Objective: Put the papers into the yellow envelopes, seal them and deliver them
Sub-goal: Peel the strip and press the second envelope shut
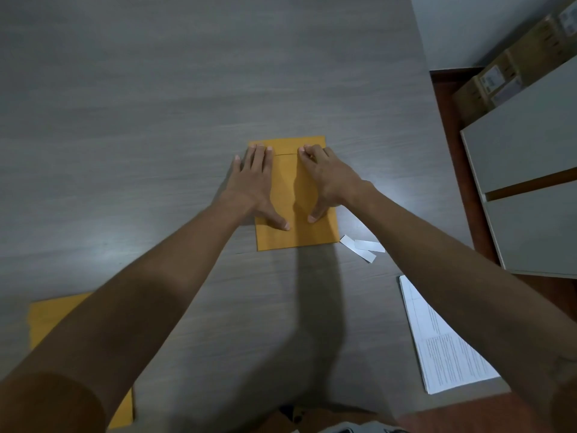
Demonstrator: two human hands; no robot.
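Head view was taken from above a grey wood-grain table (125, 104), with both bare arms stretched forward. The left hand (254, 185) was laid flat on a yellow envelope (287, 189), its fingers straight and pressed along the folded flap near the far edge, its thumb spread toward the near end. The right hand (324, 179) was rested on the same envelope just beside the left, its fingers curled at the flap line with the tips pressed down and its thumb stretched back along the paper; nothing was seen to be gripped by it. The envelope was placed lengthwise at the middle of the table, flap side up, the flap folded over.

Two small white strips (363, 248), overlapping, were seen just beside the envelope's near right corner. A stack of printed papers (443, 342) was laid nearer, at the right, partly hidden by the right forearm. A second yellow envelope (46, 320) was seen at the near left, largely covered by the left arm. Beyond the table's right edge, pale cabinets (530, 151) and cardboard boxes (499, 76) were visible.
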